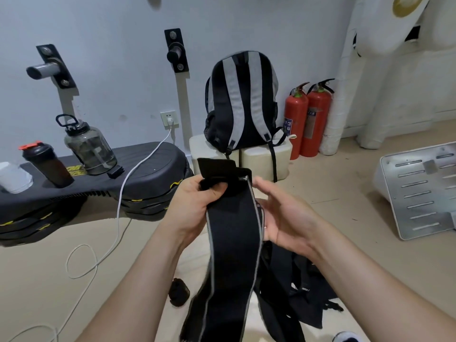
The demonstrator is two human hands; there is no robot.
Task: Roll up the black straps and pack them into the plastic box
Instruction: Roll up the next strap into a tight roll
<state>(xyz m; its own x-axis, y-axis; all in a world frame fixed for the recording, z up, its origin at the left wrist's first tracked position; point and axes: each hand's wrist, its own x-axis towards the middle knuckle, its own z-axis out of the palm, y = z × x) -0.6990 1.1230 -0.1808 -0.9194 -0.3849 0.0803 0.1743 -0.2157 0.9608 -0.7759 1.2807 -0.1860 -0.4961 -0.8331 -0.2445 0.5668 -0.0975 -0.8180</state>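
1. Holding the strap up high lets the long part hang straight down between your arms. That looks like a good way to get it flat before you roll it.
2. Your left hand pinches the top end of the strap. The thumb and fingers are curled round it, and the end is folded over above that hand. I think this fold is the start of the roll.
3. Your right hand holds nothing. Its fingers are loose and a little spread, and the palm faces the strap. It sits just beside the strap's right edge. I cannot tell if it touches the edge.
4. That hand looks ready to help turn the top end over.
5. More black straps lie in a pile on the floor, below your right hand. They are loose, not rolled.
6. One small black roll sits on the floor below your left hand, apart from the pile. It looks like a strap that is done but not packed.
7. I cannot find the box near your hands, so I cannot say where it is.
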